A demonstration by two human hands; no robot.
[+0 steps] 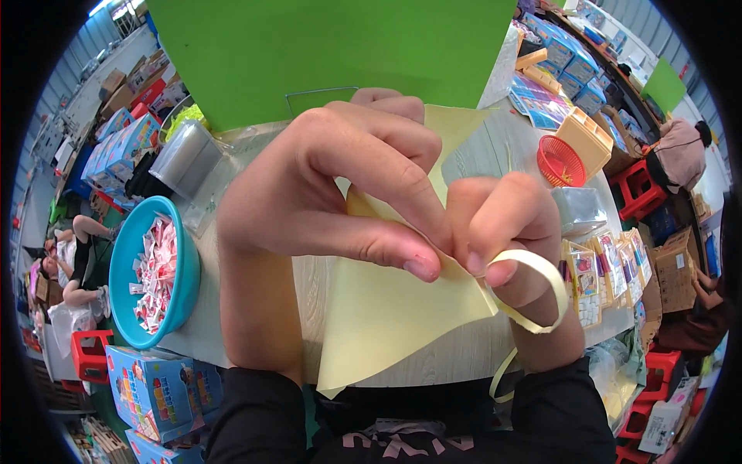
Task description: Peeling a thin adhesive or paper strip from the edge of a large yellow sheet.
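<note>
A pale yellow sheet of thin, soft-looking material hangs in front of me above the table, its lower corner pointing toward my body. My left hand is closed, thumb and index finger pinching the sheet's gathered edge. Just right of it, my right hand is closed too, its fingertips pinching the same edge together with a narrow yellow ribbon. That ribbon curls out in a loop past the right thumb, and its tail drops beside my right forearm. The fingertips of both hands nearly meet. Part of the sheet is hidden behind the left hand.
A green panel stands upright at the far side. Left of the table is a turquoise basin of small packets. To the right are a red basket, a clear box and several packaged sets. Other people sit farther off.
</note>
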